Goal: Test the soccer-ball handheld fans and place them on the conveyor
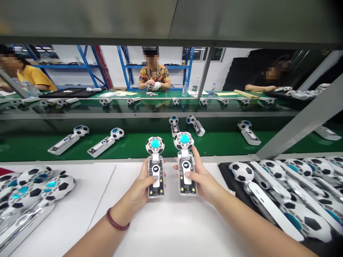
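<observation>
My left hand [143, 184] is closed around a handheld fan [155, 167] with a round, football-patterned head and a clear handle. A second fan of the same kind [184, 164] is gripped in my right hand [202, 178]. Both fans stand upright side by side, a small gap between them, with turquoise centres facing me. Each thumb rests on the white strip below a small round display, which appears to read 100. Circuit boards and yellow squares show through the clear handles. The fingers behind the handles are mostly hidden.
White sheets [104, 207] cover the bench. Several football fans [34, 192] lie at the left; more fill a black tray [226, 171] at the right. Beyond, a green conveyor [144, 125] carries spaced fans. A metal post [302, 117] slants at the right. People sit across the line.
</observation>
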`<state>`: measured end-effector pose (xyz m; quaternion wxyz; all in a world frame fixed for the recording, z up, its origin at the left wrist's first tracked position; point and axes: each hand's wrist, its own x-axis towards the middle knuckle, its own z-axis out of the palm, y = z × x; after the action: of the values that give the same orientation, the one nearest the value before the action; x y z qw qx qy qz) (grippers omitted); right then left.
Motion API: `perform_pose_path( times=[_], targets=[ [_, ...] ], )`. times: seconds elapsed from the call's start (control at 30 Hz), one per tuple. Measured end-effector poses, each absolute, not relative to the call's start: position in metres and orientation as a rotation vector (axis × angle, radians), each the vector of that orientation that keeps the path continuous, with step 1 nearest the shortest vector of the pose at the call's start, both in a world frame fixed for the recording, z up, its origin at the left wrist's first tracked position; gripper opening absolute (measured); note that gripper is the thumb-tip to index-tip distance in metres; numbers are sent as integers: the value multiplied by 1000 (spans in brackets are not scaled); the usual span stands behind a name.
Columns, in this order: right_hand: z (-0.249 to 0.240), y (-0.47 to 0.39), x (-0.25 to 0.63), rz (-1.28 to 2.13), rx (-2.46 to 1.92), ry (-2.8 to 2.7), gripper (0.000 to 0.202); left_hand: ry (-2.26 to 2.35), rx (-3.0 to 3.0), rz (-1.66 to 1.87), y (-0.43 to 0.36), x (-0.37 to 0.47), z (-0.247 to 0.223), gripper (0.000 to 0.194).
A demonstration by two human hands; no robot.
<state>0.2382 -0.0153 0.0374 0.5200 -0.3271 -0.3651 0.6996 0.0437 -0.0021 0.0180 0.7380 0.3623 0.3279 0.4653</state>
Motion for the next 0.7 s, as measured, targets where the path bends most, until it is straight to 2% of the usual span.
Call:
perform_pose_path(
  times=[0.17,0.37,0.5,0.63,0.7],
  targets=[
    [37,-10,241,1612,-853,-764,69,739,848,1039,3,41,28,55],
    [41,-4,254,1475,-947,-617,52,841,920,1114,8,34,56,72],
    [39,-4,260,1292,-970,-768,54,908,1055,1187,7,33,61,77],
    [27,-1,264,1117,-942,-1055,61,857,1253,1345,11,32,40,73],
    [20,3,263,1140,-971,-1170,62,855,1341,1378,15,29,25,78]
  ],
)
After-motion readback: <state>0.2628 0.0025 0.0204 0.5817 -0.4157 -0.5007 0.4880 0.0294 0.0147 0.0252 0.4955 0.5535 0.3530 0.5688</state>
